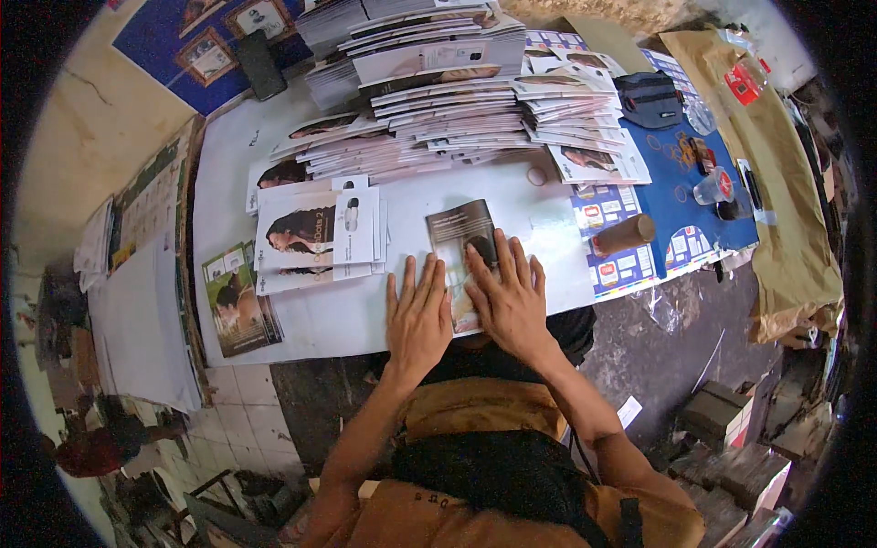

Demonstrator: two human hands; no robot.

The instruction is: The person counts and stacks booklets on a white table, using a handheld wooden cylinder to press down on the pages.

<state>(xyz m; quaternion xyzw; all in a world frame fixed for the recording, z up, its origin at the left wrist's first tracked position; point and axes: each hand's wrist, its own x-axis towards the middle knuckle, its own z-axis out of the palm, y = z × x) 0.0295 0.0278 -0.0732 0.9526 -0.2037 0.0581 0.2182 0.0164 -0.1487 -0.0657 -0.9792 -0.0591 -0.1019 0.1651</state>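
Observation:
A narrow folded leaflet [459, 222] with a brown top panel lies on the white tabletop in front of me. My right hand [509, 297] rests flat across its right side, fingers stretched out and covering part of it. Along its left edge lies my left hand [418, 310], also flat with straight fingers; whether it presses on the paper I cannot tell. Left of my hands sits a small pile of white booklets [306, 228] with a photo on the cover. Nearer the table's left edge is a fanned pile of green and brown leaflets [239, 301].
Tall stacks of booklets [457, 119] fill the back of the table [548, 265]. To the right are a brown cylinder [624, 236], a plastic cup [714, 187], rubber bands [683, 151] and a dark pouch [649, 99]. A phone [261, 66] lies at back left.

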